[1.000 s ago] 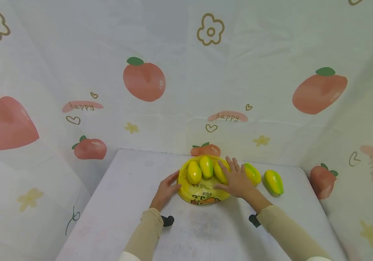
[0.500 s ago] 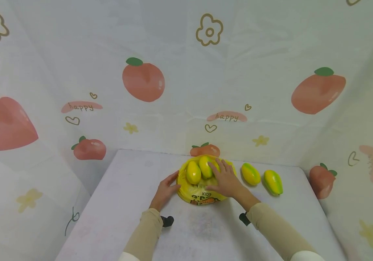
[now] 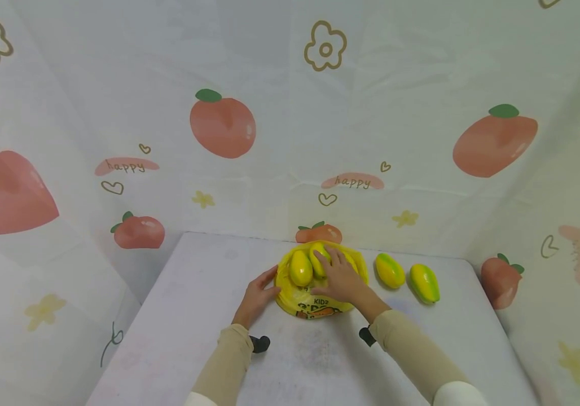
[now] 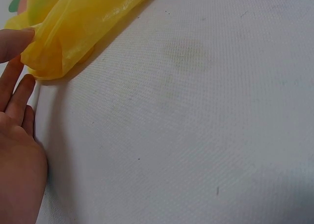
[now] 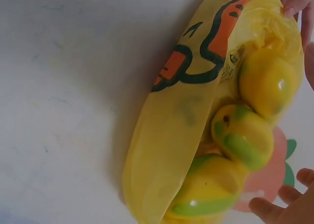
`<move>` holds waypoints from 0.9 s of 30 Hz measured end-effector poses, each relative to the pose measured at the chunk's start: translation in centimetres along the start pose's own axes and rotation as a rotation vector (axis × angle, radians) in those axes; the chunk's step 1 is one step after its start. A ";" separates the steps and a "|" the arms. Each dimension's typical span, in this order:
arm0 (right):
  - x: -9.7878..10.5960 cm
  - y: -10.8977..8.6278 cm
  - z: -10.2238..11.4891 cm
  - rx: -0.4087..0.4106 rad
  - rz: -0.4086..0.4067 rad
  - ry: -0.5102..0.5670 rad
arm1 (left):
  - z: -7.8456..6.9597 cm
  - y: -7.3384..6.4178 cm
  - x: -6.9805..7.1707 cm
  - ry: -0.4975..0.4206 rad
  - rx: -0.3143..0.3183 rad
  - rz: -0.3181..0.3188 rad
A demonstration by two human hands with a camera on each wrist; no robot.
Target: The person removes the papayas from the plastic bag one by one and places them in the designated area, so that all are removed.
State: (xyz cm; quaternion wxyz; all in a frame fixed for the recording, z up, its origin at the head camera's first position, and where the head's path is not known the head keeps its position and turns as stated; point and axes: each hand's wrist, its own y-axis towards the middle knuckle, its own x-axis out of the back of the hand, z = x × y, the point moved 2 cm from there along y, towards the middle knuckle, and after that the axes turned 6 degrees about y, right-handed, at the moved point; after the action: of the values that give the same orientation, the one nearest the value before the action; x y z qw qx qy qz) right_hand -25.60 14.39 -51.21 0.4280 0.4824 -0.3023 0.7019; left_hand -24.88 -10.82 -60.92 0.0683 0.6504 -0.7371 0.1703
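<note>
A yellow plastic bag (image 3: 290,299) with printed lettering lies near the table's back edge, its mouth spread open. Inside it sit three yellow-green mangoes; the left one (image 3: 301,269) shows fully in the head view, and the right hand partly covers the others. At the bag's left edge my left hand (image 3: 255,297) pinches the plastic, thumb above and fingers below, as the left wrist view (image 4: 19,150) shows. My right hand (image 3: 345,282) hovers over the bag with its fingers spread. In the right wrist view its fingertips (image 5: 265,209) are apart from the mangoes (image 5: 243,136).
Two more mangoes, one nearer the bag (image 3: 389,271) and one farther right (image 3: 424,283), lie on the white table (image 3: 310,366). A white cloth with printed peaches (image 3: 223,128) hangs behind and at both sides. Black wrist mounts (image 3: 260,344) stick out inward from the sleeves.
My right hand has moved left across the bag, from over the right mango towards the middle one. The left hand keeps its place on the bag's edge.
</note>
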 end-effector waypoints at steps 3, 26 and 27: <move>-0.2 0.3 0.4 0.012 -0.012 0.009 | 0.0 0.0 0.1 0.003 0.000 -0.002; -2.6 3.0 2.0 -0.111 0.021 0.276 | 0.1 0.0 0.1 0.030 -0.026 -0.005; -2.7 3.0 2.0 -0.119 0.027 0.287 | 0.2 0.1 0.1 0.030 -0.023 -0.002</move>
State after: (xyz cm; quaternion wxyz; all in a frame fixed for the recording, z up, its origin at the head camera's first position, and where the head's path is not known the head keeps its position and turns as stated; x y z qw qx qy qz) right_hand -26.98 10.50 -53.04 0.4853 0.3467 -0.2857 0.7501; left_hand -24.94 -10.98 -61.05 0.0870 0.6478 -0.7372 0.1713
